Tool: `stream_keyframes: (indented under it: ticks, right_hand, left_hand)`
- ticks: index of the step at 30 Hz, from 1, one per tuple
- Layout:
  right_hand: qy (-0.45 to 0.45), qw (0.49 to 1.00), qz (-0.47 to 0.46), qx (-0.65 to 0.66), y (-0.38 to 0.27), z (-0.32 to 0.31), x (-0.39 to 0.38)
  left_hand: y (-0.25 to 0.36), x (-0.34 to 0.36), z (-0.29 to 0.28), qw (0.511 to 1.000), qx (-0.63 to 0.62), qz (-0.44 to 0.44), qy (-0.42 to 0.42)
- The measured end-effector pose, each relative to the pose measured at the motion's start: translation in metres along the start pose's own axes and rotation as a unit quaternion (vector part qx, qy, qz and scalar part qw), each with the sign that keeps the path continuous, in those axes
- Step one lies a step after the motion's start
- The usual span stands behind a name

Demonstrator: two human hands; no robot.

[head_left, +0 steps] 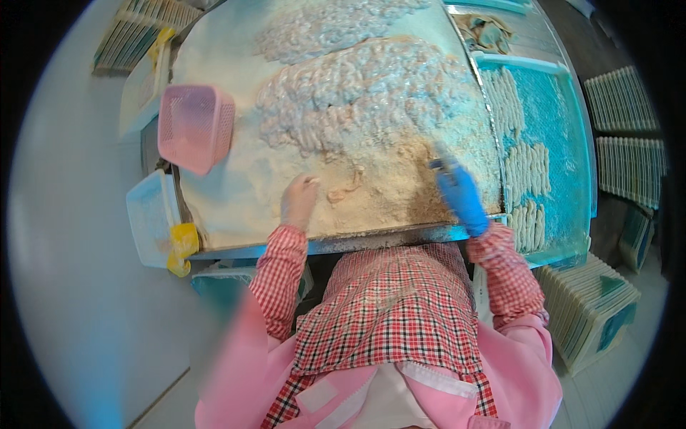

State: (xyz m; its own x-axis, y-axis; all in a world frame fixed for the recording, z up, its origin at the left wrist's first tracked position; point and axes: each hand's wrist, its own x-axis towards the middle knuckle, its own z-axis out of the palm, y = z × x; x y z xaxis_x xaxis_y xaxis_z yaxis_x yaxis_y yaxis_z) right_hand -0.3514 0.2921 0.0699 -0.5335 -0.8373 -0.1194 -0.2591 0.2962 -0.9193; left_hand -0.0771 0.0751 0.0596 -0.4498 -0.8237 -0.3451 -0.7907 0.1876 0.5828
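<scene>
Floured desk: A person in a red-checked apron (393, 322) works at the near edge of a powder-dusted desk (236, 193).
Left hand: The left hand (299, 203), fingers curled narrow, hovers or rests left of the near edge's middle; whether it grips anything cannot be told.
Gloved right hand: The blue-gloved right hand (461, 194), blurred, is toward the near right corner, over crumbly powder (400, 182); its grip cannot be made out.
Lone strip: A small, limp, pale strip (337, 195) lies between the hands, nearer the left, back from the near edge.
Glistening heaps: A nearer heap (364, 93) of pale strips spans the desk's middle; a farther heap (336, 30) lies toward the far edge.
Turquoise tray: Beyond the right edge, a tray (568, 150) carries rows of strips (527, 170).
Pink basket: A basket (189, 129) stands at the left edge.
Step in hand: Apparently, working strips by hand in the powder.
Next move: Lifting the lone strip would call for a light pinch.
</scene>
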Motion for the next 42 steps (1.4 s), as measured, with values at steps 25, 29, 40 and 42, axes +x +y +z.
stream_keyframes:
  ticks: [25,29,40,42]
  right_hand:
    - [-0.070,0.906,-0.122,-0.399,-0.016,0.074,0.026]
    - [-0.014,0.871,-0.294,-0.393,-0.035,0.070,0.015]
    - [-0.113,0.952,-0.135,-0.251,-0.027,0.139,-0.012]
    - [-0.168,0.981,0.091,0.041,-0.025,0.148,-0.006]
  left_hand:
    - [-0.007,-0.035,-0.016,0.987,-0.153,-0.035,-0.031]
    - [0.016,-0.037,-0.038,0.985,-0.078,0.145,0.050]
    - [0.002,-0.040,0.008,0.988,0.154,0.015,-0.014]
    - [0.009,-0.044,0.037,0.987,0.128,0.096,0.002]
